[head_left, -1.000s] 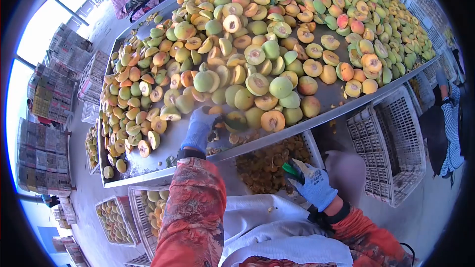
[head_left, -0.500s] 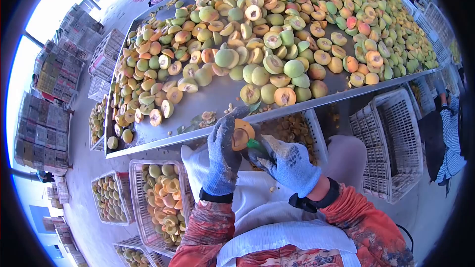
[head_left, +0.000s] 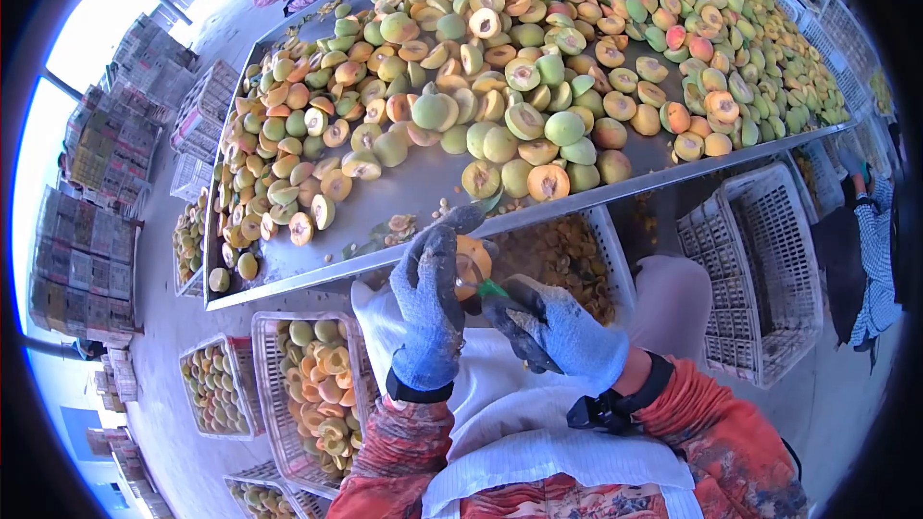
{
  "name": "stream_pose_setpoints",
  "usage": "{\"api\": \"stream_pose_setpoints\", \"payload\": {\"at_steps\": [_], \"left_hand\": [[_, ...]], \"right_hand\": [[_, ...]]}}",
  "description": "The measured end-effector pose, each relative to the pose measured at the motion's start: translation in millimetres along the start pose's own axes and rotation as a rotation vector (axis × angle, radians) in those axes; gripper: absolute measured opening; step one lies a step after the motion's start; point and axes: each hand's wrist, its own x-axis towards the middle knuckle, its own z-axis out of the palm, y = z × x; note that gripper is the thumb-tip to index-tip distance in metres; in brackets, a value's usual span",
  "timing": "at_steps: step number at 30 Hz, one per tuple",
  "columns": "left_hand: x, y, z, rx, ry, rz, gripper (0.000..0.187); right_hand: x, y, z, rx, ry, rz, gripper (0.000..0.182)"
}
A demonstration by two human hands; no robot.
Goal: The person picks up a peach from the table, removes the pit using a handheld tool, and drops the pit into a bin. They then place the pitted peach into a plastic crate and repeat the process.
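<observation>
My left hand (head_left: 425,303), in a dirty blue-grey glove, grips a peach half (head_left: 474,258) above my lap, its orange flesh partly covered by the fingers. My right hand (head_left: 567,327), gloved alike, is closed round a small tool with a green handle (head_left: 493,289). The tool's end points at the peach half and seems to touch its cut face; its exact shape is too small to make out. Just beyond both hands runs the raised edge of a metal table (head_left: 370,207) heaped with halved yellow-green peaches (head_left: 548,183).
Below the table edge stands a crate (head_left: 615,255) holding peach pieces. To the left are a crate of halves (head_left: 317,394) and another peach crate (head_left: 216,384). An upright crate (head_left: 755,279) is at the right. Other people sit at the far left corner and right side.
The peach half has turned, so less of its cut face shows. My right hand has rolled and shifted slightly, keeping the green-handled tool at the fruit.
</observation>
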Motion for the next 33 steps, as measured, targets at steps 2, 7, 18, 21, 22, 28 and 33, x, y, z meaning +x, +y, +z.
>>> {"api": "stream_pose_setpoints", "payload": {"at_steps": [2,7,18,21,22,28,33], "left_hand": [[-0.1,4.2,5.2,-0.259,-0.001,-0.131,0.036],[3.3,-19.1,7.9,-0.106,0.001,-0.244,0.032],[26.7,-36.3,17.8,-0.070,-0.399,-0.414,0.027],[23.0,-42.9,19.8,-0.351,-0.381,-0.537,0.033],[22.3,-44.9,20.7,-0.493,-0.372,-0.592,0.036],[20.0,-50.7,-66.6,-0.405,-0.003,-0.648,0.039],[-49.4,-101.2,-220.9,0.919,-0.095,-0.358,0.042]], "right_hand": [[-0.5,-6.8,-4.0,0.896,-0.241,0.475,0.032],[-4.0,-3.8,-8.0,1.036,-0.384,0.500,0.047],[-11.7,39.8,7.3,1.790,-0.542,0.416,0.052],[-10.5,41.5,4.6,1.776,-0.588,0.375,0.053],[-9.6,40.6,1.8,1.752,-0.559,0.395,0.053],[-11.9,57.1,-38.0,1.636,-0.417,0.275,0.052],[-22.3,129.2,-37.1,-0.652,0.103,0.227,0.043]]}}
